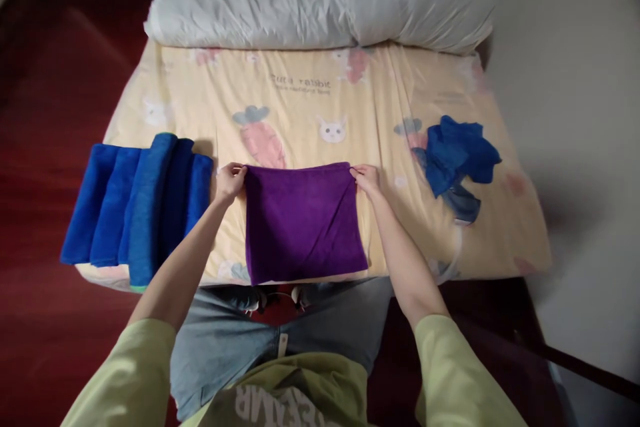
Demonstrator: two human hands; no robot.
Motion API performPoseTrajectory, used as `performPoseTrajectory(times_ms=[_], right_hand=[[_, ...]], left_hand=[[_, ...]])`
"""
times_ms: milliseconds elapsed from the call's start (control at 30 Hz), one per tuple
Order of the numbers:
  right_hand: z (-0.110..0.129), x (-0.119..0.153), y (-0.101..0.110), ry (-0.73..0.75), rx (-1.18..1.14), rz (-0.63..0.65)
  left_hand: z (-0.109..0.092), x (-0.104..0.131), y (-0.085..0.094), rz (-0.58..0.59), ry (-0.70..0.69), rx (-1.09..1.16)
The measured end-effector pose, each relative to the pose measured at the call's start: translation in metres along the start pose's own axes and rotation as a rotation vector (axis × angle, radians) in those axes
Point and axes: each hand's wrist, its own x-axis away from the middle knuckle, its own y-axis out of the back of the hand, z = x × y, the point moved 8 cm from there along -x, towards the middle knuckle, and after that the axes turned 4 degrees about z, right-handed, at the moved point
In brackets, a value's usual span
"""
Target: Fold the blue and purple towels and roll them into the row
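Observation:
A purple towel (305, 223) lies spread as a rectangle near the front edge of the bed, with a diagonal crease across its right half. My left hand (231, 181) pinches its far left corner. At the far right corner, my right hand (365, 178) has the fabric between thumb and fingers. Several blue towels (113, 203) lie side by side in long folded strips to the left of my left hand. Off to the right sits a crumpled blue cloth (457, 157), apart from my right hand.
The bed has a yellow sheet (295, 120) printed with rabbits and carrots. A large pale grey bundle of bedding (325, 0) lies across its far end. A pale wall (575, 113) stands at the right, and dark red floor (45, 180) shows at the left.

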Motion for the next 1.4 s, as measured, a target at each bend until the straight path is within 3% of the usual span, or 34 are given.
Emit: performPoseTrajectory(times_ms=[167, 367, 667, 933, 1133, 1267, 1400], right_hand=[[-0.008, -0.003, 0.002, 0.012, -0.079, -0.008], [-0.010, -0.008, 0.003, 0.036, -0.104, -0.104], [-0.001, -0.021, -0.002, 0.136, 0.143, -0.136], [0.013, -0.026, -0.015, 0.184, 0.325, -0.086], [0.015, -0.034, -0.017, 0.131, 0.242, 0.071], [0.014, -0.035, -0.015, 0.088, 0.202, 0.107], [0.013, -0.036, -0.007, 0.069, 0.184, 0.030]], left_hand=[[-0.009, 0.002, 0.000, -0.055, -0.088, 0.004], [-0.024, 0.003, -0.002, -0.085, -0.092, 0.017], [-0.028, 0.008, 0.004, -0.042, -0.025, -0.164], [-0.042, -0.017, -0.012, 0.195, -0.152, -0.445], [-0.031, -0.029, -0.022, 0.452, -0.034, -0.551], [-0.036, -0.027, -0.023, 0.497, -0.054, -0.491], [-0.041, -0.024, -0.021, 0.454, 0.030, -0.252]])
